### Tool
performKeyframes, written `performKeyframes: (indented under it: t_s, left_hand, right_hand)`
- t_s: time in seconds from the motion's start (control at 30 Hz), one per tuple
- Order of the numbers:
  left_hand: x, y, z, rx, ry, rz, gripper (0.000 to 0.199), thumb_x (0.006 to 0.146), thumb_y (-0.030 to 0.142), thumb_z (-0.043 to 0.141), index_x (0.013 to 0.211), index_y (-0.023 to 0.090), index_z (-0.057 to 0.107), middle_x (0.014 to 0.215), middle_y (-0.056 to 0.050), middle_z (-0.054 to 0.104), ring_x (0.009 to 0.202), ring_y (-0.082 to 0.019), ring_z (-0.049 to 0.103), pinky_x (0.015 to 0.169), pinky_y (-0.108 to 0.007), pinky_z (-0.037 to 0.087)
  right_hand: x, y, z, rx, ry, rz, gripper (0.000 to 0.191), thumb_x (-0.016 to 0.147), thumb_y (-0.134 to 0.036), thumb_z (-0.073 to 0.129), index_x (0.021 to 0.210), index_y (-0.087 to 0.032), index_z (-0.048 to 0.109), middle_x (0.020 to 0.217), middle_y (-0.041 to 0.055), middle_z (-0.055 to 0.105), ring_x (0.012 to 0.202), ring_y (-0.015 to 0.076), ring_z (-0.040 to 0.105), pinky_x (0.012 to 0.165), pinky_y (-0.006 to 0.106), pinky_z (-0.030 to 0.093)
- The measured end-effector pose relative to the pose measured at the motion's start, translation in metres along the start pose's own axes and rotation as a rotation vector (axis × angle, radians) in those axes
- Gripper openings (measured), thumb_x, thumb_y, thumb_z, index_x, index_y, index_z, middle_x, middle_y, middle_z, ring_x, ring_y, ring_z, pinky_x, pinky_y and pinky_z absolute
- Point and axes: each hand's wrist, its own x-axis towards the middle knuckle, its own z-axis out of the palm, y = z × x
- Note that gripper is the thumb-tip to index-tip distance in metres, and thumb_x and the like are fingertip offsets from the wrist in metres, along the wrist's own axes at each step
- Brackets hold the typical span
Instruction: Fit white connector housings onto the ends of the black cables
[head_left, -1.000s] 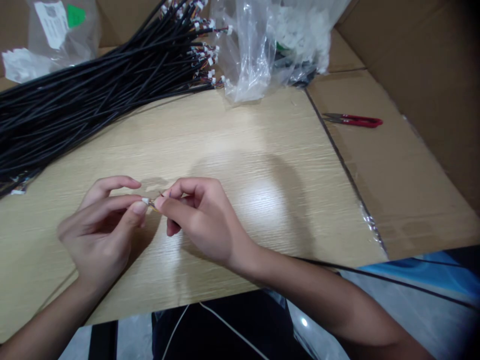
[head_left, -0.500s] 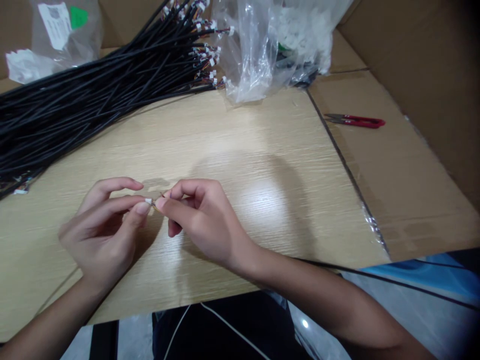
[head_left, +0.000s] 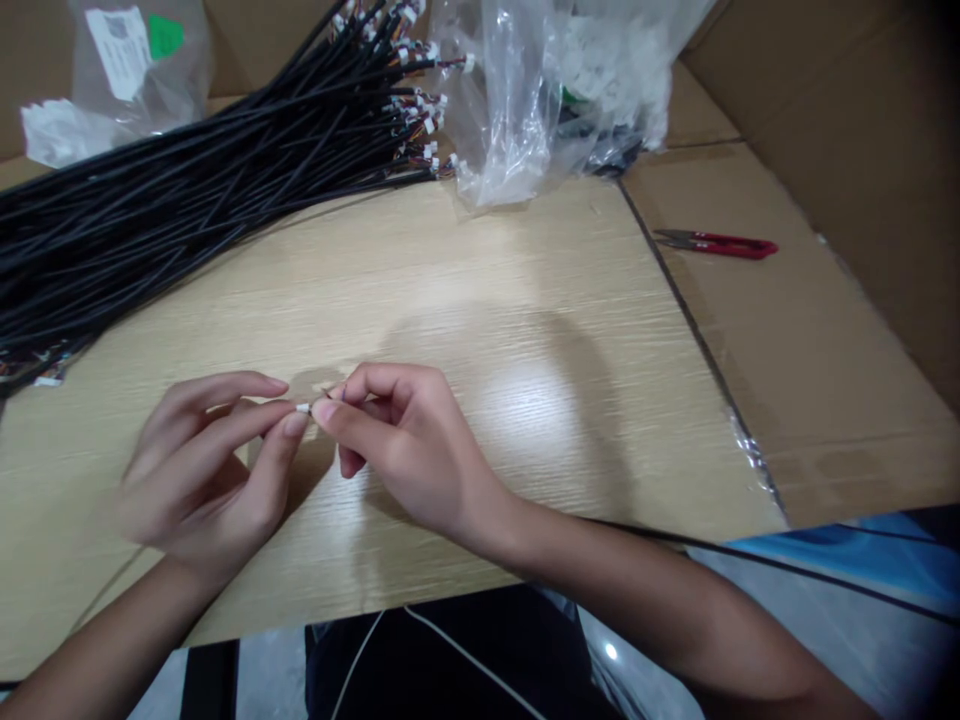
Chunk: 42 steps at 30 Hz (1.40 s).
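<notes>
Between the fingertips of my left hand is a small white connector, pinched by thumb and index finger; the other fingers are spread. Right beside it, my right hand pinches thin coloured wires between thumb and bent index finger. The wires run toward the connector, but my fingertips hide most of them, and I cannot tell how far they sit in it. A black cable passes from under my right forearm over the table's front edge to the right.
A pile of black cables with white connector ends lies at the back left. Clear plastic bags stand behind the table. Red-handled thread snips rest on cardboard at the right. A labelled bag is at the far left.
My left hand has turned slightly and its thumb and index finger have shifted a little on the connector. My right hand stays almost in place, still pinching the wires.
</notes>
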Motion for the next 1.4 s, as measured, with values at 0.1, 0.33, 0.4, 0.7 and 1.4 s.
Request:
performKeyframes:
  t_s: [0.1,0.33,0.4,0.7,1.4]
  left_hand:
    - [0.0,-0.0007,-0.0019,0.004,-0.002,0.033,0.021,0.06,0.002,0.077,0.079,0.012,0.073,0.081,-0.005,0.069,0.074,-0.011,0.064,0.065,-0.021,0.049]
    - [0.0001,0.0025,-0.0055,0.045,-0.07,0.041,0.024,0.061,0.0,0.077,0.08,0.013,0.071,0.084,-0.004,0.069,0.071,-0.01,0.063,0.062,-0.02,0.049]
    - [0.0005,0.0037,-0.0053,0.047,-0.079,0.048,0.022,0.06,0.0,0.076,0.078,0.011,0.07,0.082,-0.004,0.069,0.071,-0.009,0.063,0.061,-0.019,0.049]
    - [0.0021,0.003,-0.0032,-0.073,-0.086,-0.084,0.014,0.067,0.003,0.076,0.075,0.013,0.071,0.078,-0.002,0.068,0.069,-0.007,0.063,0.061,-0.017,0.049]
    - [0.0049,0.0069,-0.0023,-0.384,-0.26,-0.421,0.007,0.082,0.008,0.064,0.084,0.015,0.065,0.084,-0.003,0.064,0.078,-0.007,0.062,0.061,-0.014,0.052]
  right_hand:
    - [0.0001,0.001,-0.0005,-0.003,0.004,-0.008,0.027,0.078,-0.027,0.072,0.06,-0.017,0.053,0.057,-0.0047,0.048,0.052,0.0077,0.047,0.05,0.023,0.035]
    - [0.0017,0.0037,-0.001,-0.045,-0.005,0.001,0.024,0.077,-0.03,0.073,0.066,-0.017,0.057,0.06,-0.0041,0.05,0.052,0.0081,0.047,0.049,0.023,0.034]
    - [0.002,0.004,-0.0012,-0.048,-0.002,0.013,0.023,0.077,-0.031,0.074,0.067,-0.017,0.058,0.06,-0.0041,0.051,0.051,0.008,0.046,0.048,0.023,0.033]
    - [0.0021,0.0029,-0.0039,-0.013,-0.031,-0.021,0.023,0.076,-0.029,0.076,0.065,-0.016,0.061,0.057,-0.0054,0.053,0.05,0.007,0.048,0.05,0.022,0.037]
    - [0.0014,-0.003,-0.0033,-0.051,0.01,0.036,0.024,0.077,-0.031,0.076,0.066,-0.015,0.062,0.053,-0.004,0.058,0.05,0.0073,0.052,0.053,0.021,0.041]
